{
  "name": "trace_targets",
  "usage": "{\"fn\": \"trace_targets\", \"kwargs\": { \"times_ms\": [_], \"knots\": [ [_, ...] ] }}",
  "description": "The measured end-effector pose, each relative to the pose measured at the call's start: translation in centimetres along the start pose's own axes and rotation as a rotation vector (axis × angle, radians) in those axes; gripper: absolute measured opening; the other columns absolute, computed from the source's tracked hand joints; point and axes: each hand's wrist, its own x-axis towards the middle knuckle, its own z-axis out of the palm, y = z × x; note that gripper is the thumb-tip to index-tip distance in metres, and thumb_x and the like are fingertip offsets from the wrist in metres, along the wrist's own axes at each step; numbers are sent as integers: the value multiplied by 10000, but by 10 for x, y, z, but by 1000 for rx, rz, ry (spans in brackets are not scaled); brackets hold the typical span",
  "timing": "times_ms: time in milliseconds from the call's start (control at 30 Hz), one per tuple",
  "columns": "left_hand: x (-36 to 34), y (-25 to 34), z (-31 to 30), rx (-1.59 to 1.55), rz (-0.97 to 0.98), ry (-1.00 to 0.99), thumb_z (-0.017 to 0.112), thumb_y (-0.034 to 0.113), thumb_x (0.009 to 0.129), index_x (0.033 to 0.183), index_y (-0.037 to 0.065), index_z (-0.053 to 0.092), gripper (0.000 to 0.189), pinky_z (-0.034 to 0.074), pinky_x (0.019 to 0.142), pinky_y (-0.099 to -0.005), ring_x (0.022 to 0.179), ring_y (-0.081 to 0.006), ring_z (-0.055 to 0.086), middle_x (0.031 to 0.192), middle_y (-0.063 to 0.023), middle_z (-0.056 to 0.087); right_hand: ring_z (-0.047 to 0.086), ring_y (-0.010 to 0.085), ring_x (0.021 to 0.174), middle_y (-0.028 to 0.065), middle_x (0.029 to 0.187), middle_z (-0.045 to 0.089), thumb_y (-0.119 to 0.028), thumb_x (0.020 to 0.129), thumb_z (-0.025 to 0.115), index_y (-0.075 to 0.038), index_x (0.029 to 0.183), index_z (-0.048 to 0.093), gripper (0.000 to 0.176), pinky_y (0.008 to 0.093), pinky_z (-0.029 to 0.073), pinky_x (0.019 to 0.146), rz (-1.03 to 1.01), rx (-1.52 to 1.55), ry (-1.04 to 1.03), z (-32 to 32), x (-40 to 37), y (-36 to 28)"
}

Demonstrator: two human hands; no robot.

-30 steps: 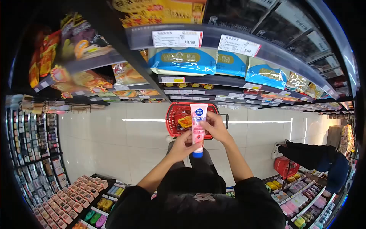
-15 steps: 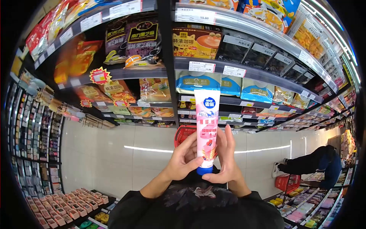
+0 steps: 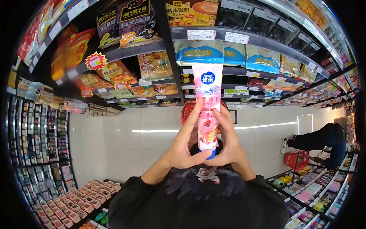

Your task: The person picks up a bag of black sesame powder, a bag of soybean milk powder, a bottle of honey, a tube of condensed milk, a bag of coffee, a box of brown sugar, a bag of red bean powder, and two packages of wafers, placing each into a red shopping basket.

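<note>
A pink and white squeeze tube point(image 3: 208, 131) stands upright in front of my chest, its flat crimped end up and its blue cap point(image 3: 209, 153) down. It bears a blue Nestlé oval and pictures of berries. My left hand point(image 3: 185, 143) is closed on the tube's left side, the index finger lying along its front and the thumb by the cap. From the right, my right hand point(image 3: 230, 143) grips it too, index fingertip on the label and thumb near the cap. The fingers behind the tube are largely hidden.
Shelves ahead hold blue-and-white bags point(image 3: 200, 52), dark sesame pouches point(image 3: 138, 23) and a yellow coffee box point(image 3: 191, 13). Behind the tube, a red basket point(image 3: 187, 110) is partly visible. At right, a person point(image 3: 316, 136) is beside another red basket point(image 3: 296, 159). Small boxes point(image 3: 76, 202) fill the lower left.
The tube now appears higher and closer. My fingers have shifted onto its front, with both thumbs nearer the cap. The shelves have moved up in view.
</note>
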Motion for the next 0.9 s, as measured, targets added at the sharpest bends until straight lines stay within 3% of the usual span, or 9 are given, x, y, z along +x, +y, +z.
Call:
{"fn": "trace_targets", "kwargs": {
  "times_ms": [233,433,567,633,700,733,833,867,900],
  "knots": [
    [12,-5,14,-36,-31,10,651,18,717,1395,86,-113,1024,333,987,-381,1229,-244,371,1373,-176,280,254,375,1276,241,1377,231,-217,499,811,-34,1334,314,989,437,237,1013,21,29,-23,-28,1,5],
    [30,-3,43,-4,35,-14,735,33,659,1399,90,-97,1115,362,955,-368,1217,-243,387,1371,-169,289,332,370,1231,246,1341,297,-262,492,835,-24,1329,313,1014,444,307,975,-311,-20,-60,-65,8,0],
    [34,-7,61,113,109,-47,746,24,642,1405,85,-69,1118,355,956,-356,1235,-244,366,1409,-161,231,332,355,1232,248,1350,284,-313,514,837,0,1328,291,1029,441,277,993,-204,254,-79,-84,0,-17],
    [38,-10,73,111,127,-7,752,18,628,1408,76,-37,1111,361,950,-353,1224,-248,384,1402,-157,256,331,347,1236,243,1369,253,-309,546,823,3,1345,226,1045,440,261,1002,-256,259,-145,-96,1,-22],
    [45,-11,82,298,187,36,764,22,612,1408,62,-12,1113,372,939,-345,1195,-245,423,1365,-158,328,342,333,1232,241,1373,239,-284,576,801,4,1360,132,1070,428,265,1003,-268,366,-30,-101,-1,-21],
    [51,-14,93,415,231,152,774,28,595,1406,42,76,1070,419,879,-326,1115,-230,494,1305,-165,409,354,312,1227,228,1351,270,-219,620,773,-2,1364,76,1043,416,285,995,-256,315,-27,-106,0,-26],
    [51,-36,95,600,218,232,777,32,582,1382,17,195,989,452,814,-319,1032,-214,535,1252,-175,454,364,293,1221,215,1317,304,-161,649,752,-5,1362,93,983,404,310,980,-131,169,49,-111,-2,-31],
    [56,-45,102,643,273,337,780,42,572,1313,-3,352,857,469,765,-323,976,-221,548,1185,-182,483,392,279,1200,199,1289,338,-77,706,693,-9,1351,123,864,400,357,954,-170,213,80,-111,1,-31],
    [58,-48,107,643,271,334,780,42,572,1313,-3,352,857,469,765,-323,976,-221,548,1185,-182,483,392,279,1200,199,1289,338,-77,706,693,-9,1351,123,864,400,357,954,-169,213,83,-110,0,-30]
  ]
}}
